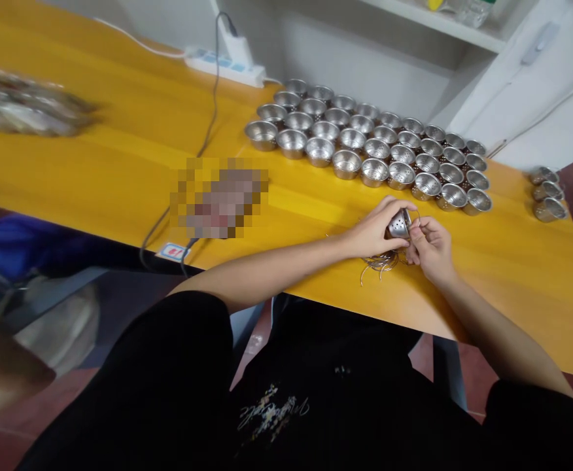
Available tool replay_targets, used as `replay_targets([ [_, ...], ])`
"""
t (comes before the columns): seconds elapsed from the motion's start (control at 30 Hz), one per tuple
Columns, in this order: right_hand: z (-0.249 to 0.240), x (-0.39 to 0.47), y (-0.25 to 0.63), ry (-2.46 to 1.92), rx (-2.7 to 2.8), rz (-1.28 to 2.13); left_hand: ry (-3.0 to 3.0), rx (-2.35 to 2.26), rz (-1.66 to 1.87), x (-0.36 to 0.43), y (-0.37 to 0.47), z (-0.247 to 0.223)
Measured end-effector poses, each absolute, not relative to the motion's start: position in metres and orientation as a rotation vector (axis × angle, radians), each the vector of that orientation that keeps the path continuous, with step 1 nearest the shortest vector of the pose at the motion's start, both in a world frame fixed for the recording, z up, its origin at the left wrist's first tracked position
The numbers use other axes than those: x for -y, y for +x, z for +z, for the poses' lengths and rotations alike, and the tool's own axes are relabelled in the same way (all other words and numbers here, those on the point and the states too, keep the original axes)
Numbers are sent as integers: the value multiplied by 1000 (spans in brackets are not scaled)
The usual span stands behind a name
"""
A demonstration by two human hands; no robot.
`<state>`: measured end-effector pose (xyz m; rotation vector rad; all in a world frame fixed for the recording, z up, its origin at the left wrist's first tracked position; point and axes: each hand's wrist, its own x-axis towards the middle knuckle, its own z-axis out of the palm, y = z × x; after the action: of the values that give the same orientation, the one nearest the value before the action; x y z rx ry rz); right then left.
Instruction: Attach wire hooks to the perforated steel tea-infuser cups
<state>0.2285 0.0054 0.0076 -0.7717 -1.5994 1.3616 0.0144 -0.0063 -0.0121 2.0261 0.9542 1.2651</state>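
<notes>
A small perforated metal cup (399, 224) is gripped by my left hand (372, 229), its fingers wrapped round the cup's side. My right hand (431, 247) pinches a thin curved wire (418, 214) at the cup's rim. Beneath my hands, a small pile of curved metal wires (382, 263) lies on the yellow table (306, 252). Beyond them stand rows of similar metal cups (347, 163), openings up.
Several more cups (549, 209) stand at the table's right end. A white power strip (225, 67), a dark cable (214, 108), a pixelated object (225, 199) and blurred plastic packs (26, 108) are to the left. A person's arm (2, 366) shows at lower left.
</notes>
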Motion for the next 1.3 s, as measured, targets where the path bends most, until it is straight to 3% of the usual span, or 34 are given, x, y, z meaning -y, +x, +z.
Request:
replay_targets([
  [0.53, 10, -11, 232, -760, 1559, 1570, 2031, -1017, 1255, 7, 14, -10],
  [1.3, 8, -12, 232, -796, 1556, 1545, 2047, -1033, 1229, 7, 16, -9],
])
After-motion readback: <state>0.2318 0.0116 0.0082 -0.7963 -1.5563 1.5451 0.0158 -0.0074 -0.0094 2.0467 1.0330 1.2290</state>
